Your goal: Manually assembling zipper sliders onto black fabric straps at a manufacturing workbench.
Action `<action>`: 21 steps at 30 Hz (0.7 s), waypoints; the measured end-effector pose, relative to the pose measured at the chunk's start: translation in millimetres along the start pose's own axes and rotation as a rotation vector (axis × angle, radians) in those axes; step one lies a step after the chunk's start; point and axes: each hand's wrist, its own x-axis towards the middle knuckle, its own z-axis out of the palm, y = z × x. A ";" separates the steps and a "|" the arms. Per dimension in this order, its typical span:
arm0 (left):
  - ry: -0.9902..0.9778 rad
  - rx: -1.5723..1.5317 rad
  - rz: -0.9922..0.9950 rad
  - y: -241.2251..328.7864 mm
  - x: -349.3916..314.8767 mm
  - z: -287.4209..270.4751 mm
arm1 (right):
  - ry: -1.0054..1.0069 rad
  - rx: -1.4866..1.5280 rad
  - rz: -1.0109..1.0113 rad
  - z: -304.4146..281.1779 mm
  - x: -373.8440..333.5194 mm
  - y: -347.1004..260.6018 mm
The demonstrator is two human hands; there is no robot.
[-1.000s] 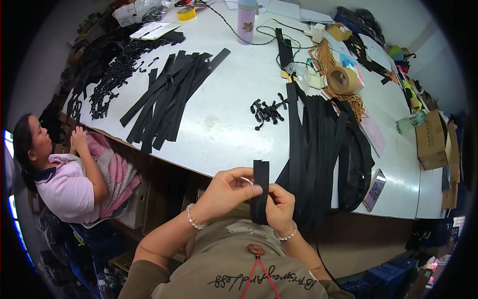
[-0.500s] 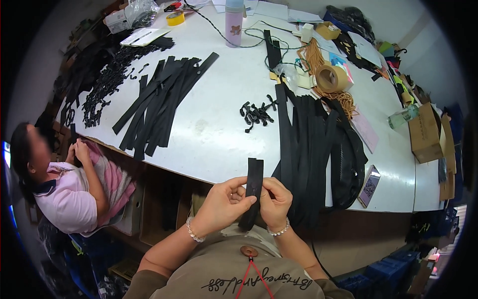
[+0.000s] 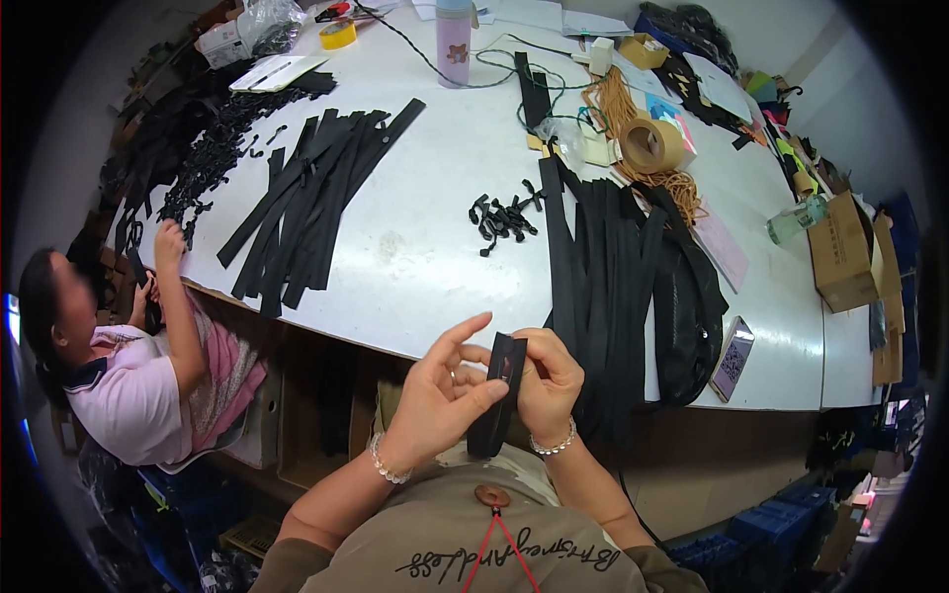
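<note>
A black zipper strip (image 3: 491, 420) is bent over in front of my chest, its lower part hanging down. My right hand (image 3: 547, 385) is closed on its right edge, thumb and fingers pinching it. My left hand (image 3: 440, 395) is open at the strip's left side: the index finger is raised, and the thumb tip touches the strip. A small reddish glint shows on the strip near that thumb; I cannot make out what it is. On the table beyond my hands lies a small heap of black zipper pulls (image 3: 506, 221).
Long black strips (image 3: 603, 287) hang over the table's front edge on the right, beside a black bag (image 3: 687, 316) and a phone (image 3: 733, 361). More strips (image 3: 306, 203) lie left. A co-worker (image 3: 138, 395) sits at far left, reaching toward scattered black pulls (image 3: 213, 148).
My left index finger has lifted off and spread. The strip's top has folded down. The co-worker's one hand has moved up to the pile of pulls. The view has shifted slightly.
</note>
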 end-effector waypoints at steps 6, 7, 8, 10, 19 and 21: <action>-0.089 0.057 0.141 3.1 8.9 -4.2 | -0.043 -0.011 -0.060 1.3 -0.8 -11.5; -0.092 0.058 0.141 1.9 8.7 -5.5 | -0.061 -0.012 -0.091 1.3 1.3 -13.8; -0.093 0.038 0.163 -0.9 7.6 -6.9 | -0.059 -0.012 -0.092 1.5 1.7 -15.6; -0.093 0.017 0.184 -1.8 6.8 -7.0 | -0.072 0.016 -0.061 1.1 0.2 -18.6; -0.067 0.132 0.262 -2.9 3.9 -5.3 | -0.012 -0.022 -0.068 -0.2 -7.8 -17.6; -0.091 0.155 0.190 -5.6 3.1 -7.6 | 0.004 -0.026 -0.091 0.1 -6.8 -16.3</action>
